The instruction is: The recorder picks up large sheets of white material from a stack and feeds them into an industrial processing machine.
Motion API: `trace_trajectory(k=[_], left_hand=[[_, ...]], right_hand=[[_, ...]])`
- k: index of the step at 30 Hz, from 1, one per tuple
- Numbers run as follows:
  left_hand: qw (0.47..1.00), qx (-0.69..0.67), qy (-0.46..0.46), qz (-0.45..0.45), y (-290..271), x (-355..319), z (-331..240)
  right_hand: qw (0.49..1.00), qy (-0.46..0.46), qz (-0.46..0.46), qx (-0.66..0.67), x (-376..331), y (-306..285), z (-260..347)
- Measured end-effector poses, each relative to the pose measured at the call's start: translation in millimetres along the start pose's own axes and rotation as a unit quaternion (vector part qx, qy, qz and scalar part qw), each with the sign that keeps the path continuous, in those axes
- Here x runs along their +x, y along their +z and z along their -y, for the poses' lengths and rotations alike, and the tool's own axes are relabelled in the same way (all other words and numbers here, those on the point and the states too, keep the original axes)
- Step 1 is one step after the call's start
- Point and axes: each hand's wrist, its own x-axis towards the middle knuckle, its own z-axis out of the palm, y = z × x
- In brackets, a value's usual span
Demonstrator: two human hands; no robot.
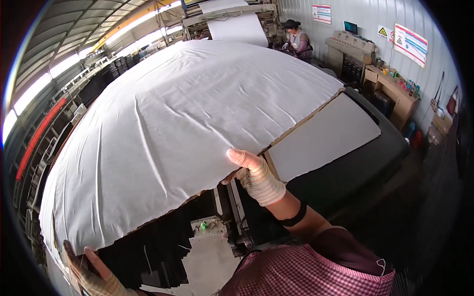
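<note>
1. Along its near edge, the white sheet (163, 108) is pinched by the right hand (256, 178);
2. beyond both hands it spreads forward; long axis unclear;
3. left hand (94, 277) at the near-left corner; whether closed, I cannot tell.

Place is factory hall, kind of production workshop. High metal roof (57, 32) with ribs, long yellow beam (124, 25). At back, big machine (271, 24) with wide white sheet (237, 28) hanging. Along ribbed metal wall (298, 11): control console (351, 47), warning sign (383, 32), wooden worktop (391, 88) with bottles (414, 90). Co-worker (299, 40) near machine.
</note>
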Motion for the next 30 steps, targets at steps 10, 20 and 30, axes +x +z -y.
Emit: trace_trajectory(k=[10,20,30], left_hand=[[0.972,0.037,0.209,-0.099,11,3,-13],[0.974,0.067,0.212,-0.045,5,-6,-9],[0.976,0.067,0.202,-0.039,3,-7,-11]], right_hand=[[0.999,0.007,-0.012,0.035,2,-5,-4],[0.999,0.021,0.005,0.038,1,-8,-2],[0.998,0.036,-0.005,0.048,1,-9,-5]])
